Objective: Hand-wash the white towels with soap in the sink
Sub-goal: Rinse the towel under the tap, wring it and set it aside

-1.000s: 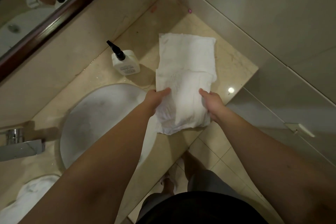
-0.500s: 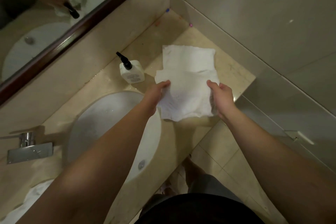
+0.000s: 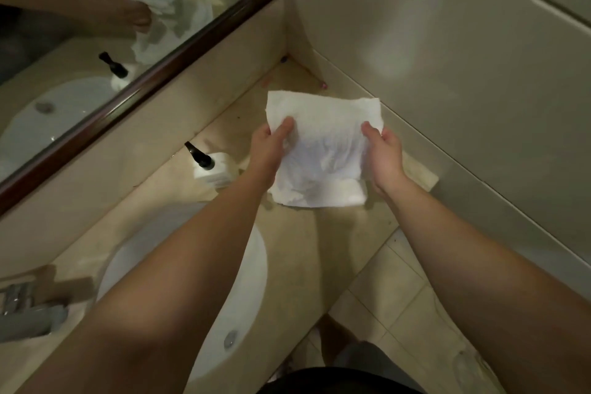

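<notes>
- Over the worktop (image 3: 307, 253) corner, right of the sink (image 3: 252, 269): white towel (image 3: 323, 144), folded, held up between my hands; left hand (image 3: 267, 150) pinches its left edge; right hand (image 3: 383, 153) grips its right edge
- Beside my left wrist: soap bottle (image 3: 212, 169), upright on the worktop, untouched
- Sink: basin looks dry and holds no towel; tap (image 3: 28, 313) at its far left
- Progress, as judged: early; wetting, soaping, scrubbing and rinsing all remain
</notes>
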Motion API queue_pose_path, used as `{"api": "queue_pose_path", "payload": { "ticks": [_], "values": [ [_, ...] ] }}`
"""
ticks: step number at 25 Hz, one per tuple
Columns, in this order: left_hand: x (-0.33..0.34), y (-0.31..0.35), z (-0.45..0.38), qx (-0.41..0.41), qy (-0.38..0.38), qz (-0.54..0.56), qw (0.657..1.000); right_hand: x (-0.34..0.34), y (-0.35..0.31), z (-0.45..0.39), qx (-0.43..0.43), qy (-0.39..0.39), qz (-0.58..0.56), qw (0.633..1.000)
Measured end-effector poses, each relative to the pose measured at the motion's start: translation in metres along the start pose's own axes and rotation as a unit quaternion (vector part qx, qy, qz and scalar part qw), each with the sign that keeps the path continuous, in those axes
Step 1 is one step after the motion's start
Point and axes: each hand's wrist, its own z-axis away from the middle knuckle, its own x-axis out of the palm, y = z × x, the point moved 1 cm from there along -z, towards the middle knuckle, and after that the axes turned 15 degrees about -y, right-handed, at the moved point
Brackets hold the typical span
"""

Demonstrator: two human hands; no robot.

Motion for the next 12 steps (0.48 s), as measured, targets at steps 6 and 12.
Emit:
{"api": "queue_pose_path", "payload": {
  "ticks": [6,12],
  "values": [
    [-0.006,-0.046,-0.025,-0.092,0.018,-0.088,0.992,-0.008,0.046,-0.03,0.095,-0.007,0.097,0.991],
    [-0.005,-0.056,-0.043,-0.022,0.02,-0.116,0.993,-0.003,0.052,-0.042,-0.017,0.013,0.139,0.99]
  ]
}}
